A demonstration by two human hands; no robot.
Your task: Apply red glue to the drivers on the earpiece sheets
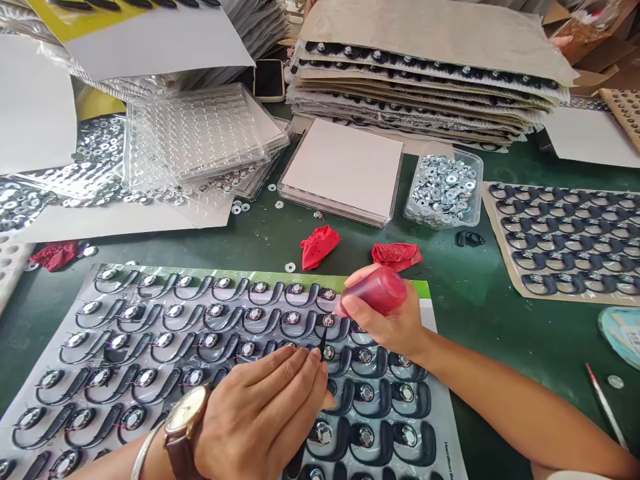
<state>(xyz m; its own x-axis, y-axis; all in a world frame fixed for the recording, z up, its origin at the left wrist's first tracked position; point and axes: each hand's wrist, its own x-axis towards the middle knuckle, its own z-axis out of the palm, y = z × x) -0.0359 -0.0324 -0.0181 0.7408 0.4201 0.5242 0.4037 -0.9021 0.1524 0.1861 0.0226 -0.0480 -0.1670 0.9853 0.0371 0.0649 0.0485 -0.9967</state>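
My right hand (387, 320) is wrapped round a red squeeze bottle (381, 291), tilted so its thin tip points down and left at a small round speaker-like part (327, 321). Close to that tip is the dark point of black tweezers (324, 340), which my left hand (270, 407) holds with its fingers pressed together. Most of the tweezers is hidden under that hand. Both hands are over a large sheet (453, 427) bearing rows of black hook-shaped pieces, each with a round silver part and thin red wires. A watch (187, 410) is on my left wrist.
Beyond the sheet lie two crumpled red cloths (320, 247). Behind them are a white-topped stack of trays (345, 170) and a clear tub of metal washers (445, 187). Layered sheets (425, 73) are piled at the back. Another filled board (575, 240) lies right, near a thin brush (605, 403).
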